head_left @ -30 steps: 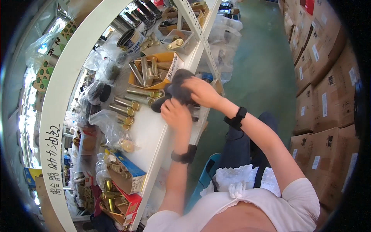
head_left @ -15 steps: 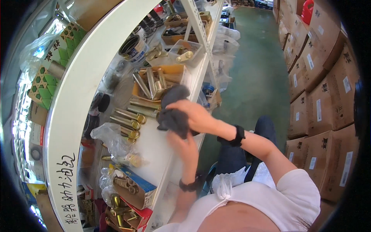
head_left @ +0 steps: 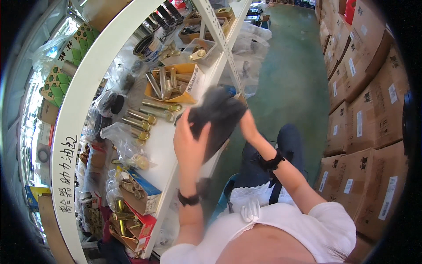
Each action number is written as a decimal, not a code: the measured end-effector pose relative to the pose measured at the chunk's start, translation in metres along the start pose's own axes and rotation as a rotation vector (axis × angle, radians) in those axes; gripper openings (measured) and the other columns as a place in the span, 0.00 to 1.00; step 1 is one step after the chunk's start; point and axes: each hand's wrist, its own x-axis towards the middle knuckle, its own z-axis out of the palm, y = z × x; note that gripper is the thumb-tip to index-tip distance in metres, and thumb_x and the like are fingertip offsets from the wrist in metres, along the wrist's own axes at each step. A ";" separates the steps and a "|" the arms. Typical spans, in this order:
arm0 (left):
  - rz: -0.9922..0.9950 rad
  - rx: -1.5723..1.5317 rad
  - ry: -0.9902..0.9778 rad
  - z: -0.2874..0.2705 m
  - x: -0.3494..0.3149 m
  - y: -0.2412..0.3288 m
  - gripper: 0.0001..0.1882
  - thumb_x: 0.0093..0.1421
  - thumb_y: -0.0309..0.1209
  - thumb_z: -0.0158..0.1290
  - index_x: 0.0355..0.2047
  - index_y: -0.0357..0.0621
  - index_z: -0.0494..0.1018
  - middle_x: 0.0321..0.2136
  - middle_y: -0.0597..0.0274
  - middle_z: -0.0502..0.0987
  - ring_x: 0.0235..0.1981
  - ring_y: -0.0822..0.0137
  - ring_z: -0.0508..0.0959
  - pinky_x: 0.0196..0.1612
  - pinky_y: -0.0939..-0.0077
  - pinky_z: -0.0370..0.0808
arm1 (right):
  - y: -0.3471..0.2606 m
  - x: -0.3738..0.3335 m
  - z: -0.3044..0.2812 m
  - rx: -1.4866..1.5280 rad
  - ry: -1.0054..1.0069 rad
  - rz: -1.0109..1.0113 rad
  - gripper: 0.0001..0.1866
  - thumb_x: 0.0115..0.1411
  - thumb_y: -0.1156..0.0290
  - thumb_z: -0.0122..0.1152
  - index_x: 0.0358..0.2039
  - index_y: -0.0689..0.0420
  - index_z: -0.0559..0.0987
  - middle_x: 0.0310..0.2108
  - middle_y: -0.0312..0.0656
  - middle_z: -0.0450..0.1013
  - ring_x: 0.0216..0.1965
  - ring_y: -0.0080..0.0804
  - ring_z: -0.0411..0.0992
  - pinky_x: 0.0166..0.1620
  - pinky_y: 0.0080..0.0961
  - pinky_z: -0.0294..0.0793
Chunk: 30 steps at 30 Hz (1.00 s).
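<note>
Both my hands hold a dark cloth (head_left: 215, 121), blurred by motion and spread out over the shelf's front edge. My left hand (head_left: 190, 140) grips its left side, with thumb and fingers showing against the fabric. At the cloth's right edge is my right hand (head_left: 249, 126), its fingertips partly hidden behind the fabric. To the left of the cloth, several gold-coloured metal pins (head_left: 140, 121) lie side by side on the white shelf (head_left: 165, 152). Just beyond them stands an open yellow cardboard box (head_left: 192, 86) with more pins in it.
A clear plastic bin (head_left: 206, 49) and a black-rimmed tub (head_left: 147, 47) stand farther back. Nearer on the shelf are a plastic bag (head_left: 121, 136), a blue carton (head_left: 147, 191) and a red box (head_left: 147, 224). Stacked brown cartons (head_left: 360, 119) line the aisle's right side.
The dark cloth was bunched between my hands and is now spread out. My hands have moved apart, the left up and to the left, the right to the right.
</note>
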 end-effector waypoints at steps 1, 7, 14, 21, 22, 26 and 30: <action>-0.139 -0.026 -0.101 0.001 0.016 0.010 0.24 0.51 0.38 0.54 0.47 0.44 0.65 0.38 0.55 0.71 0.34 0.63 0.72 0.38 0.72 0.68 | 0.007 -0.002 -0.015 0.065 0.154 0.072 0.19 0.62 0.65 0.36 0.49 0.63 0.65 0.47 0.44 0.65 0.50 0.32 0.61 0.53 0.28 0.59; 0.289 0.296 0.150 0.084 0.134 0.020 0.19 0.48 0.39 0.56 0.38 0.43 0.69 0.30 0.56 0.73 0.33 0.58 0.72 0.35 0.69 0.68 | -0.006 -0.003 -0.099 0.268 0.481 0.074 0.23 0.64 0.59 0.33 0.54 0.61 0.59 0.51 0.40 0.60 0.50 0.29 0.61 0.52 0.25 0.59; 0.196 0.781 -0.067 0.156 0.205 -0.018 0.20 0.42 0.39 0.60 0.31 0.42 0.68 0.28 0.57 0.75 0.36 0.59 0.72 0.41 0.66 0.62 | -0.012 -0.018 -0.159 0.057 0.560 -0.114 0.21 0.63 0.63 0.35 0.52 0.61 0.62 0.48 0.39 0.64 0.47 0.28 0.63 0.51 0.23 0.61; 0.269 0.655 0.015 0.154 0.205 -0.042 0.09 0.44 0.33 0.57 0.23 0.43 0.69 0.25 0.58 0.74 0.34 0.59 0.71 0.41 0.66 0.60 | 0.004 -0.037 -0.168 0.260 0.704 0.028 0.19 0.64 0.62 0.35 0.48 0.61 0.67 0.46 0.38 0.66 0.46 0.27 0.65 0.50 0.22 0.61; 0.299 0.599 0.018 0.151 0.203 -0.044 0.08 0.45 0.32 0.56 0.23 0.44 0.69 0.24 0.59 0.74 0.34 0.59 0.70 0.41 0.66 0.60 | 0.008 -0.037 -0.167 0.203 0.622 0.028 0.19 0.63 0.62 0.36 0.48 0.61 0.67 0.46 0.37 0.66 0.45 0.27 0.65 0.50 0.22 0.61; 0.408 0.509 0.021 0.142 0.195 -0.043 0.10 0.45 0.34 0.57 0.21 0.44 0.68 0.22 0.62 0.72 0.32 0.60 0.69 0.40 0.66 0.59 | 0.028 -0.035 -0.164 0.138 0.466 0.065 0.18 0.63 0.63 0.37 0.47 0.61 0.67 0.45 0.38 0.66 0.45 0.26 0.65 0.49 0.22 0.61; 0.429 0.370 -0.024 0.137 0.189 -0.041 0.15 0.41 0.37 0.60 0.20 0.44 0.66 0.20 0.64 0.70 0.30 0.61 0.68 0.39 0.69 0.58 | 0.040 -0.034 -0.154 0.223 0.442 0.084 0.19 0.62 0.63 0.38 0.48 0.62 0.66 0.44 0.38 0.66 0.44 0.26 0.64 0.49 0.21 0.61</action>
